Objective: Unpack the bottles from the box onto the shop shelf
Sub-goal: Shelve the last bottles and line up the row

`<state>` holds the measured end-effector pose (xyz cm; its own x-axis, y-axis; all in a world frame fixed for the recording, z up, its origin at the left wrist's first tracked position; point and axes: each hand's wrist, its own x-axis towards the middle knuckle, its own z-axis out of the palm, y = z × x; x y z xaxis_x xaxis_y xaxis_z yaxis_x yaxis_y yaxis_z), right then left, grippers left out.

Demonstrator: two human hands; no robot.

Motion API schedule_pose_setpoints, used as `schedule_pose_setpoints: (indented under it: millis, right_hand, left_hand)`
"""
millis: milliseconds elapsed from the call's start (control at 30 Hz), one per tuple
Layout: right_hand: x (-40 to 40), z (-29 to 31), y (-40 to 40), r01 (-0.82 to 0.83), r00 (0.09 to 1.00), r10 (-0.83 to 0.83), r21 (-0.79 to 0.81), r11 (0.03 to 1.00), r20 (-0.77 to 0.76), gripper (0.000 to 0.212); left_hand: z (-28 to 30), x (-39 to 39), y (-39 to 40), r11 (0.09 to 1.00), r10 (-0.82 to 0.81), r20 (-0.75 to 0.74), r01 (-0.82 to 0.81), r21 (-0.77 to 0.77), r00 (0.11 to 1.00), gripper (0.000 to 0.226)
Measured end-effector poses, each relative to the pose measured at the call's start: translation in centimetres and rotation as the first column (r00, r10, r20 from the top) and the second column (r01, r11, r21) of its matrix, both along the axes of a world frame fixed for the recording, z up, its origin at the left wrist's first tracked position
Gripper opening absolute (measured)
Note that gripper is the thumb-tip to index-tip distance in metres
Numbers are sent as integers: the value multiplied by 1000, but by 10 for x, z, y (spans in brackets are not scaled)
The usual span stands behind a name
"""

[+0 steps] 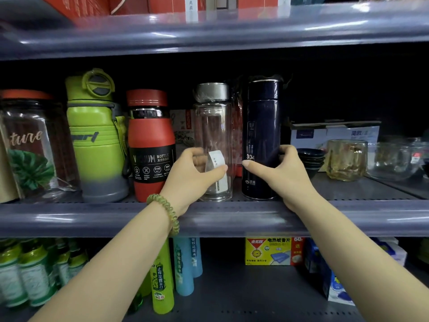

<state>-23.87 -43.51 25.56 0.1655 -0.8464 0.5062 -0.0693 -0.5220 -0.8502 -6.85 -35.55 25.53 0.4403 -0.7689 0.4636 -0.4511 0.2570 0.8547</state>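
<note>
A clear glass bottle (214,126) with a silver cap stands upright on the middle shelf (232,217). My left hand (192,177) grips its lower part, thumb in front and fingers behind the glass. Right beside it stands a dark navy flask (261,126) wrapped in plastic film. My right hand (281,173) grips its lower half, thumb across the front and fingers round the right side. Both bottles rest on the shelf near its front edge. No box is in view.
Left of the glass bottle stand a red vacuum bottle (151,145), a green sports bottle (97,140) and a glass jar (32,145). To the right are dark bowls (310,159), an amber glass mug (346,160), and a white carton (334,133). Spray bottles fill the lower shelf.
</note>
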Motion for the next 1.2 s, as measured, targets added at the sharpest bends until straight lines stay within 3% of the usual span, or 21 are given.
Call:
schedule_pose_setpoints:
  millis: [300, 433, 567, 700, 867, 1033, 1200]
  right_hand:
    - [0, -1, -2, -13, 1000, 13, -8, 1000, 7, 74]
    - [-1, -1, -2, -6, 1000, 7, -12, 1000, 10, 70]
    - [-3, 1, -1, -47, 999, 46, 31, 998, 22, 77]
    - [-7, 3, -2, -50, 996, 53, 34, 998, -71, 84]
    - [-15, 8, -3, -175, 976, 181, 58, 983, -123, 40]
    - [-15, 6, -5, -202, 971, 203, 24, 979, -125, 48]
    - [-17, 8, -5, -261, 957, 268, 66, 963, -116, 37]
  left_hand:
    - [18, 17, 6, 974, -145, 159, 112, 199, 977, 61]
    - [16, 16, 7, 978, -159, 166, 132, 163, 973, 52]
    - [6, 13, 5, 988, -134, 98, 126, 86, 986, 59]
    - [0, 12, 4, 991, -130, 90, 126, 56, 987, 61]
    - [-1, 14, 4, 989, -143, 103, 138, 52, 984, 60]
    - [-2, 15, 3, 988, -151, 96, 148, 38, 984, 57]
    - [-2, 15, 2, 985, -170, 80, 167, 36, 982, 59]
